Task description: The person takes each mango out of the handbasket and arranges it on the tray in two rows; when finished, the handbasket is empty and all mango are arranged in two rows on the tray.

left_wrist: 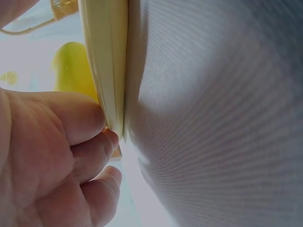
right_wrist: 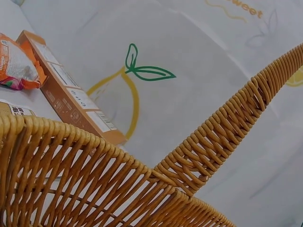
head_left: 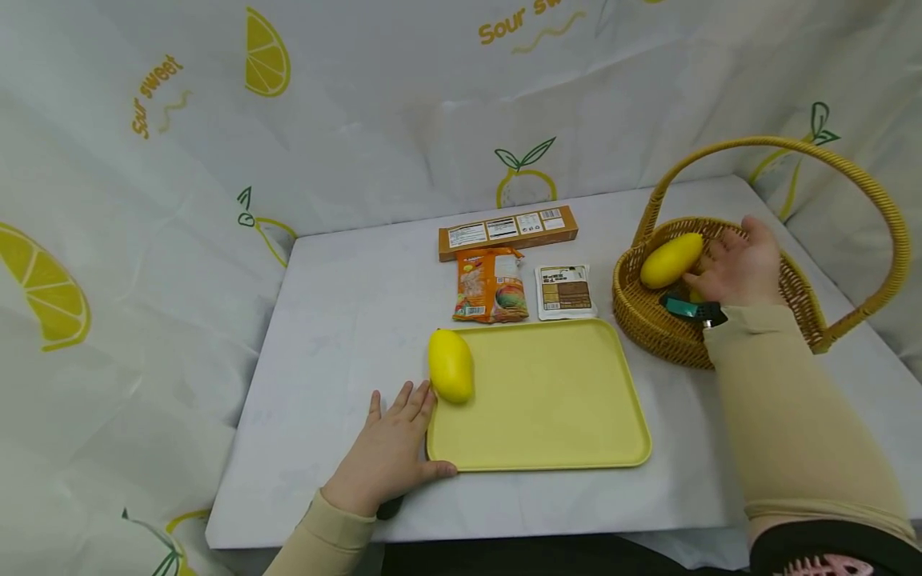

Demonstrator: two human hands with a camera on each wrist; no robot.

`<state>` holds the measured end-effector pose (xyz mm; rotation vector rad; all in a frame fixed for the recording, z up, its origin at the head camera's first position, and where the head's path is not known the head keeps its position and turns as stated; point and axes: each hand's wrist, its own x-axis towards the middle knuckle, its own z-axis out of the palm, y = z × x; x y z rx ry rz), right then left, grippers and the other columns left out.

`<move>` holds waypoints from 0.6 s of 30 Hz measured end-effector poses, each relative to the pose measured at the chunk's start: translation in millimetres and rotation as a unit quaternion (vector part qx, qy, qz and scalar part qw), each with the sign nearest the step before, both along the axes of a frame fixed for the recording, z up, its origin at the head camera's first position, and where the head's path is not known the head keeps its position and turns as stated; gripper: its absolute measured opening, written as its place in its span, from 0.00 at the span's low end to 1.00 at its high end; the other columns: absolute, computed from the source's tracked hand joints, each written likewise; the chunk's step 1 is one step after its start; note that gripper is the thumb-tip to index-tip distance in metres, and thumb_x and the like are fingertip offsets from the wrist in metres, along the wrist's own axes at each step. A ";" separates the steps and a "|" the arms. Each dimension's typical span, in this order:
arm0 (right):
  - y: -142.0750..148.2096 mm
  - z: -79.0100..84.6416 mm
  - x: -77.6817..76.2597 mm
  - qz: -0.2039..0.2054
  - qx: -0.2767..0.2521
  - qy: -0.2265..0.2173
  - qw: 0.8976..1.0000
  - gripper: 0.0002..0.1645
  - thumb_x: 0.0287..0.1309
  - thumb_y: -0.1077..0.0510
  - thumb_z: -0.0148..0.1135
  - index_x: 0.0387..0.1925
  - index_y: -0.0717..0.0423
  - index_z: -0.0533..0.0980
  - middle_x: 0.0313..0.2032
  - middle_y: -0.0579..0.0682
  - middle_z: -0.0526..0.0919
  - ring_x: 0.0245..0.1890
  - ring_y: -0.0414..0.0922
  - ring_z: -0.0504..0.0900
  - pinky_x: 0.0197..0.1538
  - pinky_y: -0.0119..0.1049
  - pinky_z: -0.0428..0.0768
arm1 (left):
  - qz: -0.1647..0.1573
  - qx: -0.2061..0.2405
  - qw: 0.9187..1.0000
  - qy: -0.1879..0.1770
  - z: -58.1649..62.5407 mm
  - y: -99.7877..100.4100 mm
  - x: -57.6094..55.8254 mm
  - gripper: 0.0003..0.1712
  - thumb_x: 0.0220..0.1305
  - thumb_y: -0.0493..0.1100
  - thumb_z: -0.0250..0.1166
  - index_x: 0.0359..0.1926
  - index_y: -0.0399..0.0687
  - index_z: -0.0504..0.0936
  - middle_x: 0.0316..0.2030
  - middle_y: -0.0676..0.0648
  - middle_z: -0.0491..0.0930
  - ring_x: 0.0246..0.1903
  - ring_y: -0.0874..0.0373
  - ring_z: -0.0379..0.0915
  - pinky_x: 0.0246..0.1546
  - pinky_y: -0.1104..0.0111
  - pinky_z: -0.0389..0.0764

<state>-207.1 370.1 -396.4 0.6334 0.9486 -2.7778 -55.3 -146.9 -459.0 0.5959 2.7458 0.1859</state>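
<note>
A yellow mango (head_left: pixel 450 366) lies on the left side of the yellow tray (head_left: pixel 547 400). My left hand (head_left: pixel 392 456) rests at the tray's left edge, fingers spread and thumb along the near corner; the left wrist view has its fingertips against the tray's side (left_wrist: pixel 105 56). Over at the right, my right hand (head_left: pixel 742 264) reaches into the wicker basket (head_left: pixel 648 328), its fingers loosely bent. Beside its fingertips and thumb sits another mango (head_left: pixel 671 261). Part of a further yellow thing (head_left: pixel 697 295) peeks out beneath that hand. The right wrist view has only the basket's rim and handle, no hand.
Behind the tray lie an orange snack packet (head_left: pixel 491 286), a flat white-and-brown packet (head_left: pixel 565 292) and a long brown box (head_left: pixel 508 233). The basket's tall handle (head_left: pixel 882 204) arches above the right hand. A patterned curtain (head_left: pixel 403 120) hangs along the table's back.
</note>
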 end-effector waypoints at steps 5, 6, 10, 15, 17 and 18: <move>0.3 1.8 -6.2 0.055 0.008 -0.040 0.998 0.42 0.85 0.30 0.23 0.71 0.20 0.05 0.73 0.13 0.09 0.77 0.22 0.11 0.82 0.35 0.15 | 0.002 0.001 1.000 -0.001 0.0 0.0 0.1 0.70 0.61 0.80 0.72 0.87 0.41 0.59 0.88 0.42 0.53 0.88 0.40 0.47 0.81 0.25 0.46; -0.2 1.8 -7.3 0.062 0.013 -0.045 0.997 0.42 0.85 0.31 0.23 0.71 0.21 0.05 0.73 0.13 0.09 0.77 0.22 0.10 0.81 0.36 0.14 | 0.002 0.001 1.000 -0.002 -0.2 0.0 0.1 0.70 0.61 0.80 0.72 0.88 0.41 0.59 0.89 0.42 0.53 0.88 0.40 0.47 0.81 0.25 0.47; -2.9 0.6 -10.5 0.076 0.042 -0.058 0.995 0.44 0.87 0.34 0.24 0.72 0.27 0.04 0.74 0.16 0.10 0.78 0.24 0.10 0.82 0.40 0.14 | 0.003 0.000 1.000 -0.004 -0.7 0.2 0.2 0.70 0.61 0.80 0.72 0.88 0.41 0.58 0.89 0.42 0.52 0.88 0.40 0.47 0.81 0.25 0.47; -5.4 0.8 -11.8 0.084 0.069 -0.072 0.991 0.48 0.88 0.34 0.28 0.74 0.32 0.04 0.77 0.19 0.11 0.80 0.27 0.12 0.83 0.45 0.16 | 0.003 -0.001 1.000 -0.005 -0.3 0.4 0.1 0.70 0.61 0.80 0.72 0.88 0.41 0.58 0.89 0.42 0.52 0.88 0.40 0.47 0.81 0.26 0.47; -6.9 1.4 -12.5 0.087 0.076 -0.075 0.991 0.49 0.88 0.35 0.30 0.74 0.33 0.04 0.76 0.19 0.10 0.79 0.27 0.11 0.83 0.45 0.15 | 0.002 -0.001 1.000 -0.004 0.1 0.4 0.1 0.70 0.61 0.80 0.72 0.88 0.40 0.58 0.89 0.42 0.52 0.88 0.40 0.47 0.81 0.26 0.48; -8.2 1.7 -12.9 0.084 0.083 -0.075 0.990 0.49 0.88 0.36 0.31 0.74 0.33 0.05 0.76 0.19 0.10 0.79 0.26 0.11 0.83 0.43 0.15 | 0.002 -0.001 1.000 -0.004 0.2 0.5 0.0 0.70 0.61 0.80 0.72 0.88 0.40 0.58 0.88 0.42 0.53 0.88 0.40 0.47 0.81 0.26 0.48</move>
